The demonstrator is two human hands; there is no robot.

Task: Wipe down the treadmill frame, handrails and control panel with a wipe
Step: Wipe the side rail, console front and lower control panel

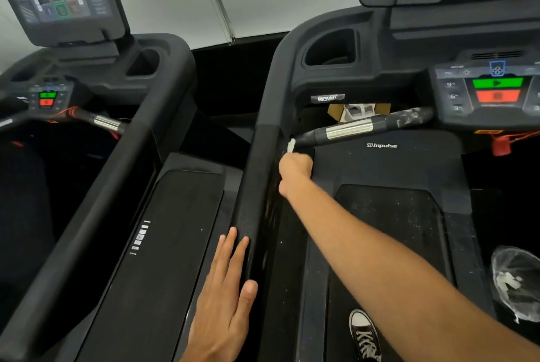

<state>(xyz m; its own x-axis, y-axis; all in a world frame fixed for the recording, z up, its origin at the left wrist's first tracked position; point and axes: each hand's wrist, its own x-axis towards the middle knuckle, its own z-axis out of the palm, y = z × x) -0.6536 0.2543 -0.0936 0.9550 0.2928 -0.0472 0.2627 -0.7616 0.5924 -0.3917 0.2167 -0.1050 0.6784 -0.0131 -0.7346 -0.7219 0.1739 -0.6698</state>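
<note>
Right hand [295, 167] is clenched round a white wipe [291, 145], only a small scrap pokes out above the fist; the fist sits against the inner face of the left side handrail [263, 174] of the treadmill on the right, just beside where the short grip bar [350, 128] with the chrome sensor band meets it. Left hand [226, 288] lies flat, fingers straight, holding nothing, resting on the near end of the same handrail's outer side, thumb on top. Control panel [493, 92] with green and red buttons is further right, apart from both hands. Wipe looks thin, soft and light, likely damp, so it will bunch or tear at edges; better balled in the palm with a flat face pressed on. Handrail is stiff, fixed, matte and textured, so drag is likely, with lint left behind; white flecks already show on the grip bar. Grip bar is round, wrap the wipe around it. A shoe [363, 335] stands on the belt [388, 215]
</note>
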